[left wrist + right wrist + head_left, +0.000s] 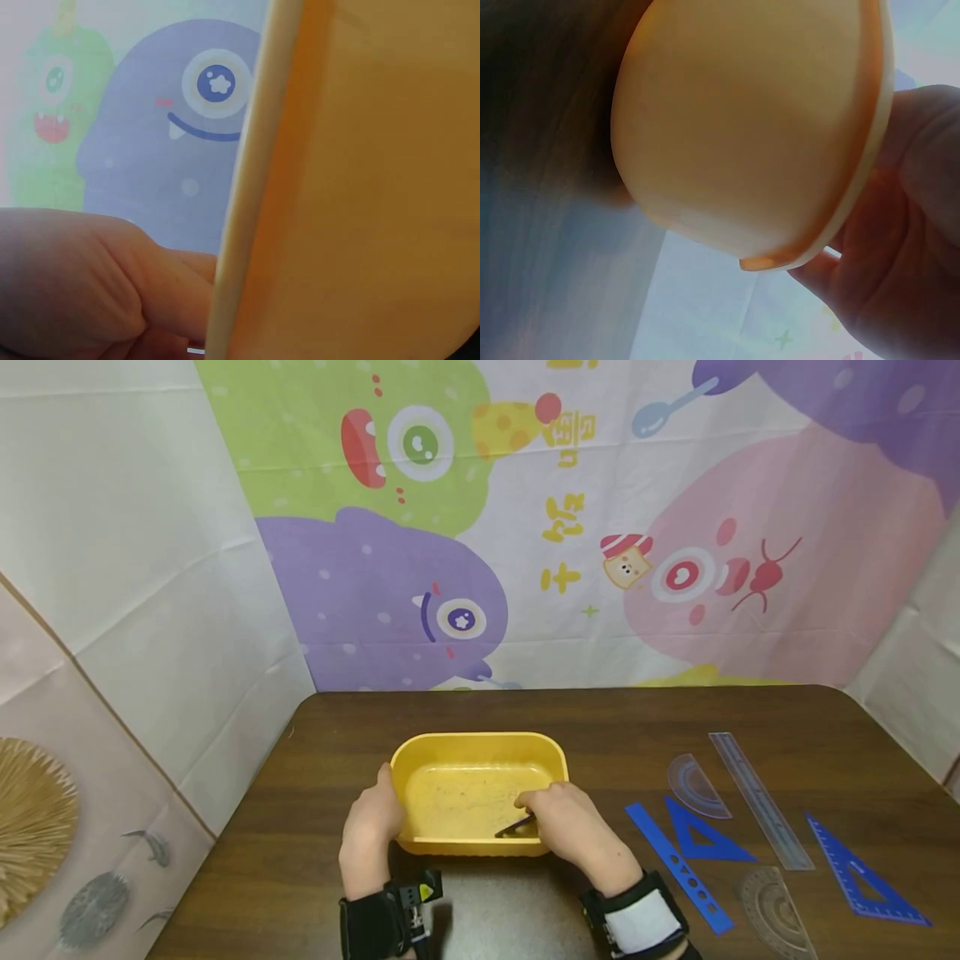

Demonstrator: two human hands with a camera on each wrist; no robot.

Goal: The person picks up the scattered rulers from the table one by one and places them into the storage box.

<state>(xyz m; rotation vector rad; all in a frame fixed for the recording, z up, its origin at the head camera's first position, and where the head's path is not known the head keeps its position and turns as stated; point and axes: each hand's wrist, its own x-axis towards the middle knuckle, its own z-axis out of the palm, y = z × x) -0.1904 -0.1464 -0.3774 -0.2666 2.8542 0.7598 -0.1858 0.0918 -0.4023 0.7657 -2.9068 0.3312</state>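
A yellow plastic tub stands on the table in front of me. At its left end my left hand grips the wall; in the left wrist view that hand is against the outside, under the pale rim. My right hand reaches over the tub's right end, its fingers inside, pinching a thin dark stick-like thing. The stick slants down toward the tub floor, its upper end hidden by the fingers. In the right wrist view, the right hand shows beside the rim, its fingertips hidden behind the wall.
To the right lie a blue ruler, a blue set square, another blue set square, a clear ruler and two clear protractors. Behind the brown table hangs a cartoon cloth.
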